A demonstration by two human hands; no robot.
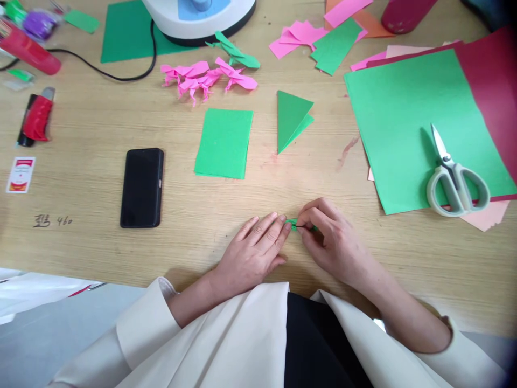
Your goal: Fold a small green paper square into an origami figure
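Observation:
A small folded green paper (293, 222) lies on the table between my hands, mostly covered by fingers. My left hand (258, 248) rests flat with its fingers stretched out, the fingertips pressing the left end of the paper. Thumb and fingers of my right hand (329, 237) pinch the paper's right part. Ahead of them are a square green paper stack (224, 143) and a green sheet folded into a triangle (291, 119). Folded pink paper figures (202, 78) lie farther back beside a green one (238, 53).
On the wooden table (181, 188), a black phone (141, 187) lies left. Scissors (456, 186) rest on large green sheets (404, 118) at right. A white device (202, 19) with a black cable stands at the back, near pink scraps (297, 37). A red-handled cutter (38, 116) lies far left.

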